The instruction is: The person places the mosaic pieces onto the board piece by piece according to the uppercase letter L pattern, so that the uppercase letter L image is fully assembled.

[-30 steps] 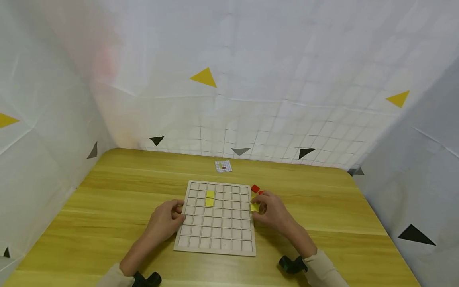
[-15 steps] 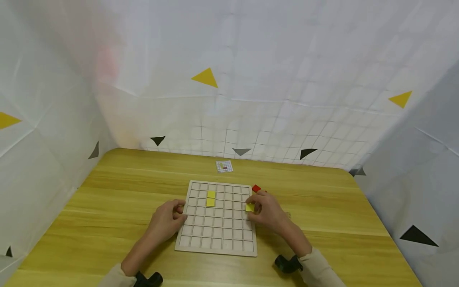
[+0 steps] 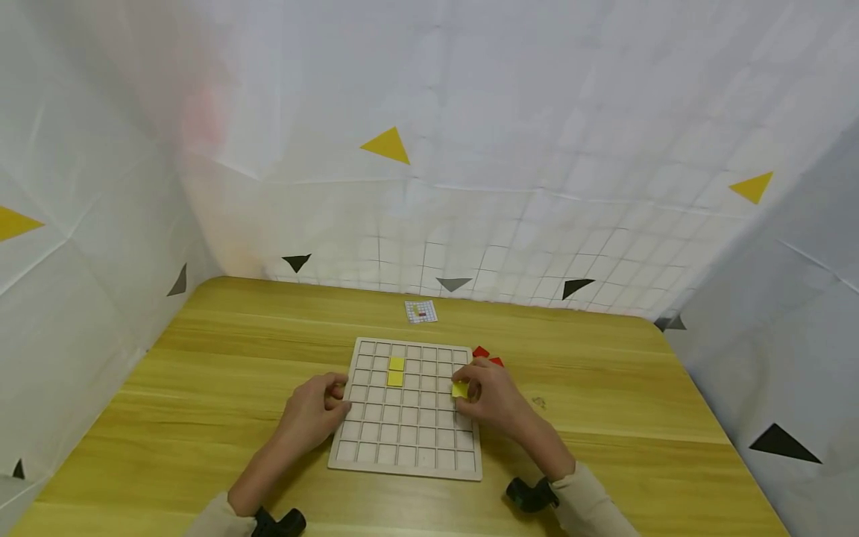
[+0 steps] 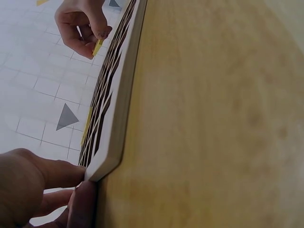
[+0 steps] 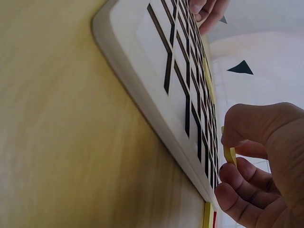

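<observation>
I judge that I am midway through laying tiles, with a yellow tile clamped between the thumb and fingers of my right hand; it is above the right part of the pale gridded board, apart from its squares. My left hand has thumb and fingers bent against the board's left edge; whether they pinch it or only steady it, I cannot tell. Two yellow tiles already fill neighbouring squares, one behind the other, towards the board's far edge and left of its middle; so the next move seems to call for lining this tile up with a chosen square, lowering it flat and letting go without nudging those two.

Red tiles lie just off the board's far right corner; another yellow tile is beside its right edge; a small printed card lies beyond the far edge, its marks too small to read. The wood-grain tabletop spreads around the board; past it, creased white sheets rise behind and on both sides, with yellow triangles and dark triangles on them.
</observation>
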A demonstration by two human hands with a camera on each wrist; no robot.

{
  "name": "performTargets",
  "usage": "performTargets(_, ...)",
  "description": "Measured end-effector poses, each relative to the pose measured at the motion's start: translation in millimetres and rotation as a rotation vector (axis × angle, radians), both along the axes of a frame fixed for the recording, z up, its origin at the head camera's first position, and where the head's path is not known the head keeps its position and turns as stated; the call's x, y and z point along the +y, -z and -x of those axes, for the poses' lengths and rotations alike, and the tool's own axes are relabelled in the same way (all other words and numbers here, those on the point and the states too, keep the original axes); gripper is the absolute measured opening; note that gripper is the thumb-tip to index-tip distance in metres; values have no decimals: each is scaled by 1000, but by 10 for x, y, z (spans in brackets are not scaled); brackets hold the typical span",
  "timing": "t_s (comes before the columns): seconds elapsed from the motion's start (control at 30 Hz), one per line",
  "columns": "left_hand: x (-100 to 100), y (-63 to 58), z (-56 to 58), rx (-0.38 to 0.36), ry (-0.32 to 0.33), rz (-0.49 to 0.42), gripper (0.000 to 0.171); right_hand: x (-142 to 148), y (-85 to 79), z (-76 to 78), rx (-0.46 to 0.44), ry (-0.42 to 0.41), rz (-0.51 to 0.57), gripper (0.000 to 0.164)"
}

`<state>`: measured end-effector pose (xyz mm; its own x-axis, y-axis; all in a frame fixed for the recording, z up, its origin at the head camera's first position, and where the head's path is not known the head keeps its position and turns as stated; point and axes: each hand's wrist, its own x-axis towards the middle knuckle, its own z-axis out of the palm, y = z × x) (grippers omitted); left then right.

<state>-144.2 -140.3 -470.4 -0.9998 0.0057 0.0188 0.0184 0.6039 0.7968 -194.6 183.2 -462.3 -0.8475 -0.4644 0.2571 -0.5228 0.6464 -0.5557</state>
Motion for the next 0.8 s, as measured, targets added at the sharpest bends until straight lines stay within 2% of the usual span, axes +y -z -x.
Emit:
performTargets(0.23,5,-11,-9,2,-1,0,41,-73,-2,-14,-7,-17,20,27)
performTargets(0.8,8,-12,5,8,-2,14,42,-193,-24,-5,14,-49,-10,25)
